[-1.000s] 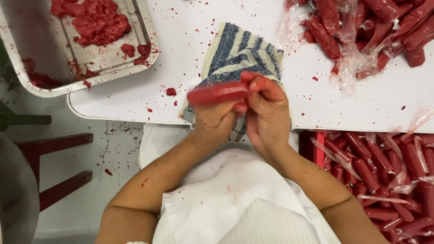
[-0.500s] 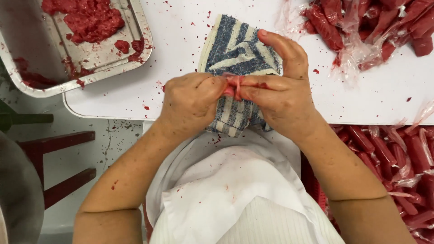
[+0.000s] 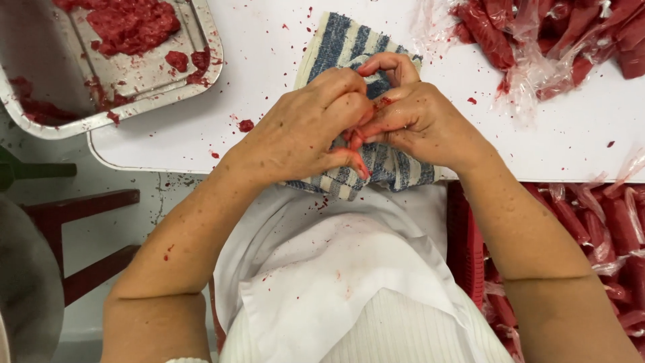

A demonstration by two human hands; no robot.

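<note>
White apron cloth [image 3: 349, 296] lies nearest, then the 2 hands: left hand [image 3: 306, 131] and right hand [image 3: 420, 121] pressed together over a blue-striped towel [image 3: 349, 47] at the table's [image 3: 557, 141] near edge, fingers closed tight round a small red piece [image 3: 356, 138] — mostly hidden. Wrapped red rolls [image 3: 591, 222] already fill the crate at right; more lie at the far right corner [image 3: 537, 33]. Red mince [image 3: 131, 23] remains in the metal tray [image 3: 201, 74] at far left — so work looks part done.

Small red meat piece [image 3: 357, 138], mostly hidden, over striped cloth [image 3: 349, 47].
</note>
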